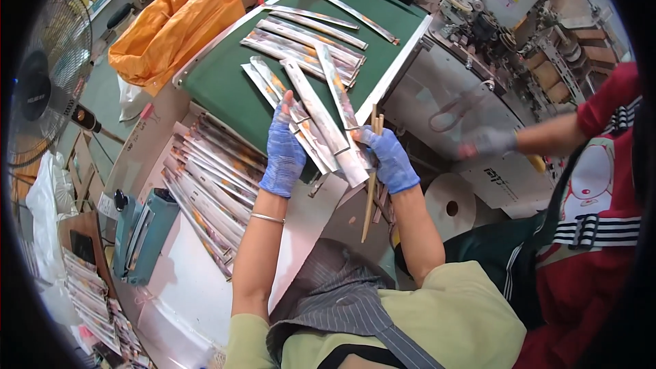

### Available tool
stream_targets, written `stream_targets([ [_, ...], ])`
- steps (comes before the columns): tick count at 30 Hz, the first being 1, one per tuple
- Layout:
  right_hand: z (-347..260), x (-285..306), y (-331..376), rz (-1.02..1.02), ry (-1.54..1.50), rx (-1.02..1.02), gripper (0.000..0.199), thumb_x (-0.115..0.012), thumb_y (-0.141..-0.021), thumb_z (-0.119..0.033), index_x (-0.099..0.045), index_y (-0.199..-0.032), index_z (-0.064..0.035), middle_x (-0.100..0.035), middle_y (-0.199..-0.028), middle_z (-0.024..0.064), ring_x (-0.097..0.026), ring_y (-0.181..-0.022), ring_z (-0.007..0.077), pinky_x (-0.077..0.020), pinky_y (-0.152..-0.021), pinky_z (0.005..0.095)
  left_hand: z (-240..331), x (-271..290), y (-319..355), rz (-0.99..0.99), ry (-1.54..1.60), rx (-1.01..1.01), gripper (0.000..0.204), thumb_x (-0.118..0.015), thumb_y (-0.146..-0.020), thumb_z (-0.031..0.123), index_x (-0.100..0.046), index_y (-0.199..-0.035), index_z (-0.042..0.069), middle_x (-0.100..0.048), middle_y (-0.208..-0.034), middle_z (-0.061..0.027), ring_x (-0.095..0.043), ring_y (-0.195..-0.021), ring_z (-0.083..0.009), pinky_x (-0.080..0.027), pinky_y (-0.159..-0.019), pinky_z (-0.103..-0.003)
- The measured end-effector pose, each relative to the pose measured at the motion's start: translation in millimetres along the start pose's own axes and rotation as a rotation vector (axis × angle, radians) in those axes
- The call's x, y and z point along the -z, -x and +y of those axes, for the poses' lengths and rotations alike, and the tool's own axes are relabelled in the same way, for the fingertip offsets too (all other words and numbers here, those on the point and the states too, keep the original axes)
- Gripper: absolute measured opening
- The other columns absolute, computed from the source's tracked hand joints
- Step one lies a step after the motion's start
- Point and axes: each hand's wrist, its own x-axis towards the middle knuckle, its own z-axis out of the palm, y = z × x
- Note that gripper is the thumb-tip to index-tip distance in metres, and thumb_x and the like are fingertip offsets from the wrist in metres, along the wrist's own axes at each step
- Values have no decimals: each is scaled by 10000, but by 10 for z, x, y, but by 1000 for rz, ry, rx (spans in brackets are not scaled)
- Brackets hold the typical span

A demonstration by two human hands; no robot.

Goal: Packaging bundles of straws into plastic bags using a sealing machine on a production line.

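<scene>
Both my hands wear blue knit gloves and are raised over the near edge of the green conveyor belt (219,72). My left hand (283,154) is closed on a fan of long, slim printed packets (318,106), its thumb along their left side. My right hand (393,160) grips the right side of the same fan. Bare wooden chopsticks (370,208) stick out above and below its fingers. More packets of the same kind (307,44) lie side by side on the belt beyond my hands.
Left of my arms, a pile of packets (212,184) lies in a white tray (184,307) beside a teal device (143,236). An orange bag (181,24) and a fan (48,82) stand farther left. At right, a co-worker's gloved hand (488,143) is blurred near a metal machine (444,89).
</scene>
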Motion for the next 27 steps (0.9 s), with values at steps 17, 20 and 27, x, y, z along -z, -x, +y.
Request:
stream_targets([
  [17,-463,-284,-116,-133,370,122,237,-588,-737,-191,-572,-852,16,-465,-623,-29,-414,-549,67,-359,-478,239,24,-161,176,64,-351,-203,716,-498,-752,-84,-166,-1338,159,-459,-1010,-72,-523,-691,-140,-488,-531,-258],
  [20,-464,171,-915,165,865,542,228,-530,-708,-140,-572,-913,-48,-578,-745,187,-560,-659,309,-446,-615,367,9,-162,174,39,-396,-197,684,-514,-763,-54,-216,-1326,195,-441,-1055,-55,-508,-730,-123,-470,-566,-232],
  [27,-669,310,-1431,152,1295,439,274,-511,-692,-160,-589,-940,-76,-589,-830,208,-570,-792,357,-455,-698,404,1,-149,150,31,-373,-173,684,-521,-769,-48,-221,-1322,219,-440,-1073,-37,-496,-735,-120,-459,-576,-231],
])
